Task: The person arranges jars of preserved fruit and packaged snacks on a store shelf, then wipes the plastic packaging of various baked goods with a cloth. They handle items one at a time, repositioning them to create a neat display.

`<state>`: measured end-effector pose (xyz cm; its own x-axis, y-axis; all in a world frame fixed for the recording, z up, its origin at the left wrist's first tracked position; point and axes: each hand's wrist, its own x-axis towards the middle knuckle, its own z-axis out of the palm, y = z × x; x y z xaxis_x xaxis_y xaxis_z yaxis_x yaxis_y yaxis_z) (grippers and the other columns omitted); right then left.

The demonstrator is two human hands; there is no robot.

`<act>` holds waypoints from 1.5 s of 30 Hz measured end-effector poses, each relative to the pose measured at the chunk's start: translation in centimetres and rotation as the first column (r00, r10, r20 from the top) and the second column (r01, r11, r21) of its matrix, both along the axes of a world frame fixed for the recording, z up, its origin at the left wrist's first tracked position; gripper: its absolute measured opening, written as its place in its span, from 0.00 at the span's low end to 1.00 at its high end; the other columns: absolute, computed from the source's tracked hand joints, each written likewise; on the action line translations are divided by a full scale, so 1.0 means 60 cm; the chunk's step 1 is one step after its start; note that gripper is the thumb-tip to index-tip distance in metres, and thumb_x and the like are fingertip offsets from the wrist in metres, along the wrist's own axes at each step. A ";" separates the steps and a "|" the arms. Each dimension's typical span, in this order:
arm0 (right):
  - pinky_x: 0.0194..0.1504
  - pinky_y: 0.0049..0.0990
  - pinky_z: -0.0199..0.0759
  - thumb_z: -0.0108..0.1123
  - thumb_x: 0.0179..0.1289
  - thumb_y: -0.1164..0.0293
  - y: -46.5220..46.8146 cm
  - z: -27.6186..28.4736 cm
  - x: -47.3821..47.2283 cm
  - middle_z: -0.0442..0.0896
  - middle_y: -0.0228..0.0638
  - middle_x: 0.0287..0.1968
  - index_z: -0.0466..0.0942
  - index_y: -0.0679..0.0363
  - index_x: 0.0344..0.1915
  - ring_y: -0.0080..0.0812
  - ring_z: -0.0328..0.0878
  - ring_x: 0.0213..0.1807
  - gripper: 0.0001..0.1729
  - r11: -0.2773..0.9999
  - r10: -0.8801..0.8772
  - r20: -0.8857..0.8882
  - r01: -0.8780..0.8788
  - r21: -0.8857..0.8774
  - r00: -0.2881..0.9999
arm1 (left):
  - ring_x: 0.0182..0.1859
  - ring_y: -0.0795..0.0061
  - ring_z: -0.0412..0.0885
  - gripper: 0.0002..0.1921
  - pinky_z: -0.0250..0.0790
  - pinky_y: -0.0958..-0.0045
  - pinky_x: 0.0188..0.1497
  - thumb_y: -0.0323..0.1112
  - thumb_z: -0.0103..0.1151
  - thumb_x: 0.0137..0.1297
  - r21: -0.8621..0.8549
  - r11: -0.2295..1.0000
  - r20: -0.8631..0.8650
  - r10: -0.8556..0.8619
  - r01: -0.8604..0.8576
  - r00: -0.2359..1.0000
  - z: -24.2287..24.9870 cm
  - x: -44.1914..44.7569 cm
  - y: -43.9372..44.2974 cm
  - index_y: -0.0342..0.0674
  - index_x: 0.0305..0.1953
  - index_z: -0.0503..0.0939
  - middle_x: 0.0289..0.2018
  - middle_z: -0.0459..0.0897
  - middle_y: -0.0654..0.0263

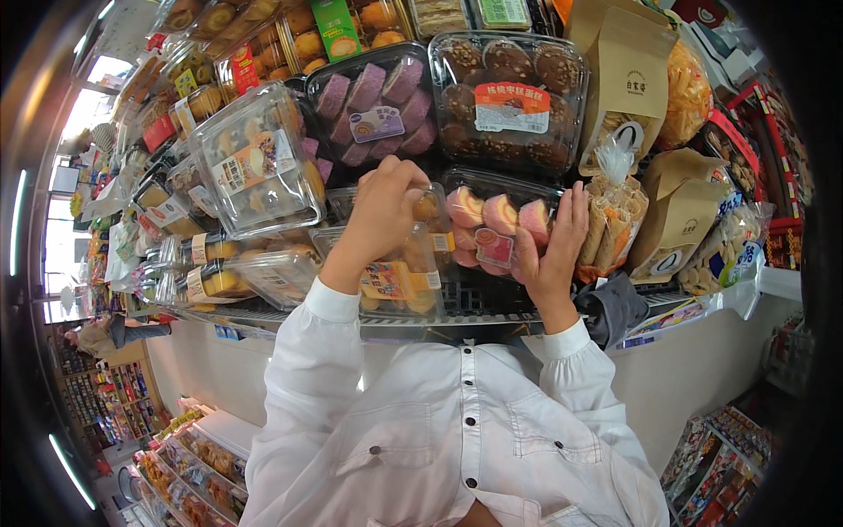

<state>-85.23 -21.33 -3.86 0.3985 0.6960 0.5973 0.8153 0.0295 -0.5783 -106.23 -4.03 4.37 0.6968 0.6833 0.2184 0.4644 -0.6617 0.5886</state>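
Observation:
My left hand (388,207) is over a clear plastic box of round pastries (395,263) near the front of the shelf. Its fingers curl down at a second clear box (431,211) behind; whether they grip it is hidden. My right hand (554,253) lies flat along the right side of a box of pink cake roll slices (494,224), thumb on the front corner, fingers extended. Behind these boxes are a tray of purple cake slices (375,99) and a tray of brown nut-topped cakes (510,99). A bag of rolled wafers (609,224) stands just right of my right hand.
A large clear pastry box (257,161) leans over stacked packages at left. Brown paper bags (678,211) stand at right. Dark cloth (612,309) hangs at the wire shelf's front edge (395,321). Another shelf (191,454) and a person (108,334) are behind, at lower left.

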 end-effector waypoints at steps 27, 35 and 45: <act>0.78 0.55 0.44 0.58 0.76 0.62 0.010 0.029 -0.023 0.62 0.51 0.79 0.69 0.64 0.72 0.62 0.51 0.81 0.30 0.998 -0.057 0.194 0.052 0.033 0.979 | 0.51 0.58 0.80 0.11 0.69 0.58 0.55 0.33 0.64 0.65 -0.106 0.993 0.159 -0.042 0.059 0.986 -0.029 -0.093 -0.247 0.43 0.48 0.82 0.45 0.81 0.62; 0.78 0.51 0.48 0.61 0.73 0.67 0.061 0.124 -0.141 0.68 0.50 0.75 0.76 0.64 0.67 0.59 0.56 0.79 0.26 0.996 0.082 0.180 -0.088 0.025 0.980 | 0.45 0.51 0.83 0.13 0.76 0.59 0.49 0.35 0.66 0.68 -0.314 0.944 0.151 0.154 -0.100 0.976 0.004 -0.301 -0.168 0.38 0.51 0.84 0.44 0.84 0.58; 0.73 0.36 0.60 0.64 0.74 0.60 0.274 0.185 -0.324 0.73 0.46 0.71 0.66 0.67 0.74 0.39 0.68 0.73 0.36 0.921 0.360 -0.432 -0.389 0.023 0.827 | 0.56 0.75 0.80 0.26 0.73 0.72 0.62 0.32 0.64 0.73 -0.325 0.912 0.097 0.296 -0.251 0.950 0.115 -0.511 0.128 0.35 0.69 0.72 0.58 0.81 0.61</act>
<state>-104.69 -4.87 7.21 0.3011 0.8736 0.3823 0.4276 0.2347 -0.8730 -136.92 3.68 11.28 0.4506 0.8913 0.0505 0.4988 -0.2982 0.8138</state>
